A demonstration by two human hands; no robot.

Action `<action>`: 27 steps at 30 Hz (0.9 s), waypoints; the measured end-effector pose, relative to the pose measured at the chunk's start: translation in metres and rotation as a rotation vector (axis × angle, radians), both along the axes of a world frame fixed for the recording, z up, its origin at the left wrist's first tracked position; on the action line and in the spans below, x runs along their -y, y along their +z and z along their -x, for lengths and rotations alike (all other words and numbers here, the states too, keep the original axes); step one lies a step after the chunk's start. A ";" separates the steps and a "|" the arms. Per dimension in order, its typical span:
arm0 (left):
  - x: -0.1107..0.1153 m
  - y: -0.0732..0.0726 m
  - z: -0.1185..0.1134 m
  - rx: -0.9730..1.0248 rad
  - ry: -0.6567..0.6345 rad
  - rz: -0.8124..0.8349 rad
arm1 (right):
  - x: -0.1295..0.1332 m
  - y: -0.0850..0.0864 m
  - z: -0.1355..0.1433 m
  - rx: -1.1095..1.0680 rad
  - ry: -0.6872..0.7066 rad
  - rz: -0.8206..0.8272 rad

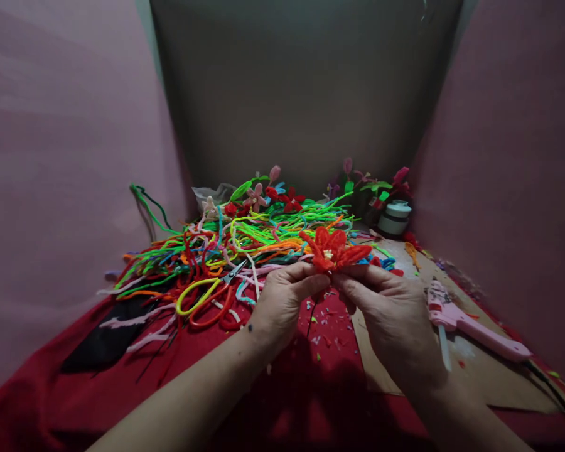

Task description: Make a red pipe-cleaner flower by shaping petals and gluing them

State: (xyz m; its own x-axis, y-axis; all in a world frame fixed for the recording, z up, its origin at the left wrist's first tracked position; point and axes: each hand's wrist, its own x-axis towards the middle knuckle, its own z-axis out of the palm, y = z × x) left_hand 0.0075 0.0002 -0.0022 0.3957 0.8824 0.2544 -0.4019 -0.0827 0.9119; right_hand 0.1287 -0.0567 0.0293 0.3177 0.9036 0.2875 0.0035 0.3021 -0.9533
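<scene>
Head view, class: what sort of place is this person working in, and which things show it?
Probably a home craft corner. A heap of coloured pipe cleaners covers the red cloth, a pink glue gun lies on cardboard, and both hands pinch a red pipe-cleaner flower.

The red flower's point(335, 250) stem is hidden behind both hands' fingertips.

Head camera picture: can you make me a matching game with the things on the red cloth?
Things:
1. red pipe-cleaner flower
2. pink plastic glue gun
3. yellow-handled scissors
4. small white jar

Places:
A. far back on the right
B. on brown cardboard, right
C. pinched by both hands
D. beside the pipe-cleaner pile, left

Pairs: 1-C, 2-B, 3-D, 4-A
</scene>
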 end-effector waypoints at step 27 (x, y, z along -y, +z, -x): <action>-0.004 0.007 0.010 -0.095 -0.127 -0.001 | -0.011 -0.008 -0.004 -0.058 0.080 -0.036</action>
State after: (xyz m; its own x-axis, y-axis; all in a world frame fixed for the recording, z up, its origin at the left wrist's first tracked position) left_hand -0.0024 0.0045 0.0052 0.5267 0.8234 0.2114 -0.3213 -0.0374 0.9462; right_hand 0.1332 -0.0456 0.0218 0.2618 0.9163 0.3032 -0.0766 0.3329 -0.9399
